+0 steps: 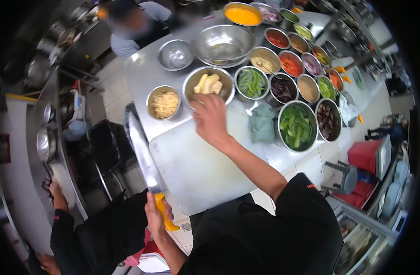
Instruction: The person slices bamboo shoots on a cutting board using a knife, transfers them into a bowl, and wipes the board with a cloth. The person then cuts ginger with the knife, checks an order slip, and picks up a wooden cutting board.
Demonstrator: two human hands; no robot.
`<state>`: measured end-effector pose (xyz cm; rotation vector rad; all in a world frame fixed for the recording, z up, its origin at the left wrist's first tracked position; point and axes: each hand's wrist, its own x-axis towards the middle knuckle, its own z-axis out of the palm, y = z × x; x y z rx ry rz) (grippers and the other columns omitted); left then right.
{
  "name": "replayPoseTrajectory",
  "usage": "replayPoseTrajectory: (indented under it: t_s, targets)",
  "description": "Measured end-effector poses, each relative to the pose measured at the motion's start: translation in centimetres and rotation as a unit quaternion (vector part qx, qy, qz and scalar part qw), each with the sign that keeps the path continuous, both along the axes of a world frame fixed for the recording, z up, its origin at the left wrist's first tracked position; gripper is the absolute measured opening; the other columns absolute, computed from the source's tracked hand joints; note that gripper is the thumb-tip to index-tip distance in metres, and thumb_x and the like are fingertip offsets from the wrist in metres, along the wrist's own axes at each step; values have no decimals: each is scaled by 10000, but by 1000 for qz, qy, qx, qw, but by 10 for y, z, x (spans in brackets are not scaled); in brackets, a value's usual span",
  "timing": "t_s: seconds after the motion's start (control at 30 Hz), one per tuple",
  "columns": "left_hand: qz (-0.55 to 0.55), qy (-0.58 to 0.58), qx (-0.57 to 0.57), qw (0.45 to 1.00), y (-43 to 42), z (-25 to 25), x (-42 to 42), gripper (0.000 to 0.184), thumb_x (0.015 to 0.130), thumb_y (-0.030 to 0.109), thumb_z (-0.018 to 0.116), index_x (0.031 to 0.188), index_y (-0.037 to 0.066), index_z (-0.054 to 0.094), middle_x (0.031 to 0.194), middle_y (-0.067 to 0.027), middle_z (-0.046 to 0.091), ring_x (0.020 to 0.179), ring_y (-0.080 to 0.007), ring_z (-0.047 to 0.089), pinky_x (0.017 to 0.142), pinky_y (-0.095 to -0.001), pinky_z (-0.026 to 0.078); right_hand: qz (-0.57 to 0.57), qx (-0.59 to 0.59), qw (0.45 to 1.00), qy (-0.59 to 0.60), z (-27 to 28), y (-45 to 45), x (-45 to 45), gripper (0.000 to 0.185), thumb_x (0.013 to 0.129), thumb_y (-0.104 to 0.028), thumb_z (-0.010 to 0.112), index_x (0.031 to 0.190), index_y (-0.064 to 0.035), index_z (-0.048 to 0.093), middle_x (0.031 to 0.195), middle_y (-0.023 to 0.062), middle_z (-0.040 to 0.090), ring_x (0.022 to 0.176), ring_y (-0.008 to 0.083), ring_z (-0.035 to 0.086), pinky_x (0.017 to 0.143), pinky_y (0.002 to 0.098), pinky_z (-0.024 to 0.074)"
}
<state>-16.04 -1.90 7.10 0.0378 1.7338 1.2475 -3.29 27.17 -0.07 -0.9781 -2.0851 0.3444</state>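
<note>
My left hand is closed around the yellow handle of a large knife. The long, broad blade points up and away, alongside the left edge of a white cutting board. At the near rim of a metal bowl, my right hand reaches in, slightly blurred, its fingers apart and nothing visible in them. Peeled pale pieces that look like ginger lie in that bowl, just beyond my fingers. Left of it stands a bowl of pale yellow shreds. A folded green cloth rests right of the board.
Several metal containers crowd the table's right side, among them leafy greens, dark pieces and red strips. Large metal bowls stand at the back. A co-worker's black sleeve is close on my left; another person stands across the table.
</note>
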Motion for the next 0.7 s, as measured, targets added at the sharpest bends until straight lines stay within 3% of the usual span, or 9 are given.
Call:
replayPoseTrajectory:
  t_s: [0.1, 0.17, 0.27, 0.37, 0.47, 0.53, 0.6, 0.7]
  targets:
    - [17, 6, -21, 1000, -17, 4, -1, 662, 995, 637, 374, 768, 34, 528, 474, -38, 417, 332, -137, 397, 330, -270, 344, -160, -101, 966, -178, -7, -22, 80, 560, 681, 24, 643, 1236, -53, 614, 1329, 182, 502, 1233, 402, 434, 1032, 548, 334]
    - [18, 7, -27, 999, -28, 3, -5, 657, 998, 633, 369, 777, 34, 524, 468, -39, 416, 331, -138, 398, 330, -270, 343, -256, -61, 923, -280, -17, -27, 113, 525, 671, 32, 652, 1190, -41, 622, 1315, 188, 498, 1209, 423, 439, 992, 564, 384]
    - [-23, 19, -26, 999, -32, -1, -19, 656, 1000, 631, 362, 783, 32, 518, 469, -38, 417, 333, -136, 401, 332, -268, 341, -215, -174, 916, -290, -43, -15, 142, 538, 659, 20, 674, 1188, -53, 603, 1299, 189, 486, 1190, 433, 447, 935, 561, 438]
    - [-59, 17, -23, 998, -31, -1, -35, 654, 999, 634, 363, 785, 34, 512, 472, -36, 411, 336, -133, 401, 336, -267, 341, -140, -196, 951, -194, -46, -19, 155, 573, 649, -6, 693, 1206, -74, 573, 1303, 193, 462, 1197, 420, 446, 884, 559, 466]
    - [-71, 17, -9, 997, -38, -3, -52, 657, 995, 642, 363, 778, 39, 510, 477, -32, 410, 338, -130, 399, 340, -266, 342, -113, -215, 959, -146, 1, -73, 136, 562, 655, -17, 687, 1201, -80, 575, 1344, 188, 463, 1216, 433, 449, 943, 543, 446]
    - [-77, 10, 6, 997, -45, -4, -63, 661, 994, 647, 362, 774, 41, 510, 479, -28, 412, 340, -126, 400, 342, -264, 343, -131, -131, 954, -235, 5, -110, 122, 509, 654, -17, 674, 1155, -65, 598, 1334, 192, 495, 1219, 449, 458, 984, 535, 423]
    - [-89, 13, 1, 996, -54, -8, -73, 663, 992, 651, 361, 772, 43, 510, 483, -22, 416, 341, -124, 402, 345, -262, 345, -123, -68, 959, -244, -4, -122, 115, 475, 646, -22, 667, 1117, -57, 615, 1312, 194, 528, 1217, 462, 467, 1015, 524, 402]
    - [-104, 20, 0, 994, -67, -11, -83, 664, 990, 657, 361, 773, 47, 511, 487, -16, 420, 341, -122, 403, 347, -260, 348, -88, -41, 987, -131, -61, -124, 131, 454, 619, -38, 665, 1070, -59, 627, 1253, 199, 573, 1195, 466, 484, 1022, 517, 388]
